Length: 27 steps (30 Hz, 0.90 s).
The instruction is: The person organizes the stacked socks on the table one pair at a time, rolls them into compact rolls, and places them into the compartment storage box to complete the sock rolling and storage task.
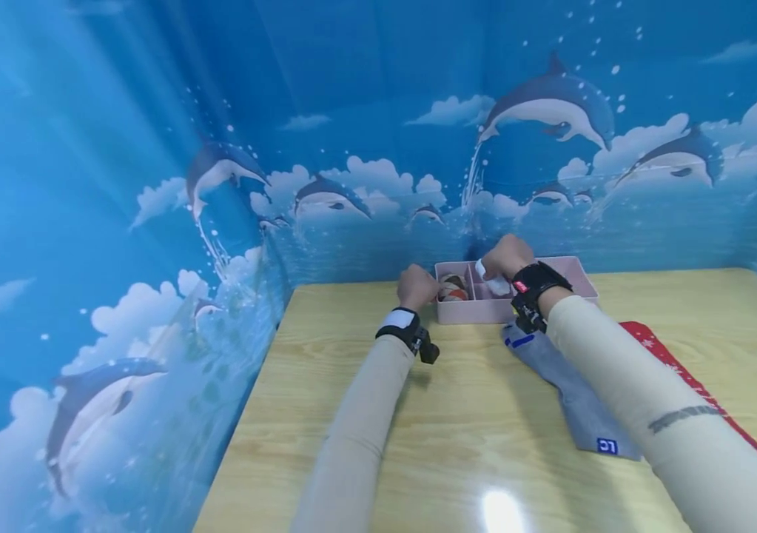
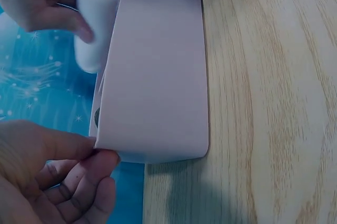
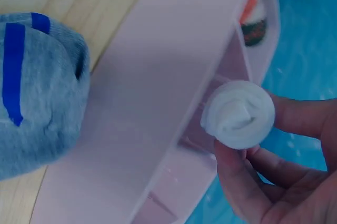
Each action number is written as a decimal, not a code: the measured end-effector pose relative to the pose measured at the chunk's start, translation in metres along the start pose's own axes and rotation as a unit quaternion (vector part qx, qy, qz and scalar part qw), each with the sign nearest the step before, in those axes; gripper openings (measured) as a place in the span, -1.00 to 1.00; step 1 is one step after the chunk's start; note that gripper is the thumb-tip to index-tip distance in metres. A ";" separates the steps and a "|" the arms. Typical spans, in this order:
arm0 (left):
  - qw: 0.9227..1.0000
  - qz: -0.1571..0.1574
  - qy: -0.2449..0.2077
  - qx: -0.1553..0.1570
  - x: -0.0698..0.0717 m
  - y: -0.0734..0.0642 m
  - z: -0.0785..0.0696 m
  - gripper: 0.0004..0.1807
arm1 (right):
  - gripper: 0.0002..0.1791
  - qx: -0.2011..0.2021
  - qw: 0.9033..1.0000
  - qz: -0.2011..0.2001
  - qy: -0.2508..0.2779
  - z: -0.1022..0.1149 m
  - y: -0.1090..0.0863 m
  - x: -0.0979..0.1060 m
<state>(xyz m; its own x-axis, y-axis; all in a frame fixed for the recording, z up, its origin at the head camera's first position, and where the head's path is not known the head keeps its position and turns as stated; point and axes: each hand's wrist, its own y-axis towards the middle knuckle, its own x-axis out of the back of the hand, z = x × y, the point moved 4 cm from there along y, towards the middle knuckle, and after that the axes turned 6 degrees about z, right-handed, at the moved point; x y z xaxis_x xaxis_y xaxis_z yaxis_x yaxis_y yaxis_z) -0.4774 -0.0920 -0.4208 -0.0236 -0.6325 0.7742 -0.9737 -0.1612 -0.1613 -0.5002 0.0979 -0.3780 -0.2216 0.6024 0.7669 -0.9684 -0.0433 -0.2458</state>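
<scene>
A pale pink divided box (image 1: 474, 313) stands at the back of the table. My left hand (image 1: 416, 286) pinches the rim at its left corner between thumb and index finger, the other fingers curled below. Over the middle compartments, my right hand (image 1: 507, 255) holds a white roll (image 3: 239, 114), which looks like a rolled-up sock. Its round end with a folded centre faces the right wrist camera. In the left wrist view the roll (image 2: 96, 23) is upright, close beside the box wall. The left compartment contains a striped roll (image 1: 453, 289) in orange, white and dark green.
A grey sock (image 1: 584, 403) with blue stripes lies in front of the box, partly under my right forearm. Beside it is a red piece with white snowflakes (image 1: 658, 348), also partly covered. A blue dolphin-print curtain (image 1: 378, 111) hangs right behind the wooden table (image 1: 325, 355).
</scene>
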 end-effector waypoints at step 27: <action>0.999 0.001 -0.036 -0.020 -0.009 -0.004 0.000 -0.40 | -0.55 0.084 0.994 0.027 -0.061 -0.017 0.002 -0.035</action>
<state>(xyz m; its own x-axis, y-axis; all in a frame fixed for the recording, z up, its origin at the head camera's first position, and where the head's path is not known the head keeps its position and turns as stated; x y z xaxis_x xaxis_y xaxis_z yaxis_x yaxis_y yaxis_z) -0.4737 -0.0855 -0.4274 -0.0111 -0.6859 0.7276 -0.9820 -0.1297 -0.1373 -0.4922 0.0900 -0.4157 -0.2769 0.4952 0.8235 -0.9577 -0.2121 -0.1945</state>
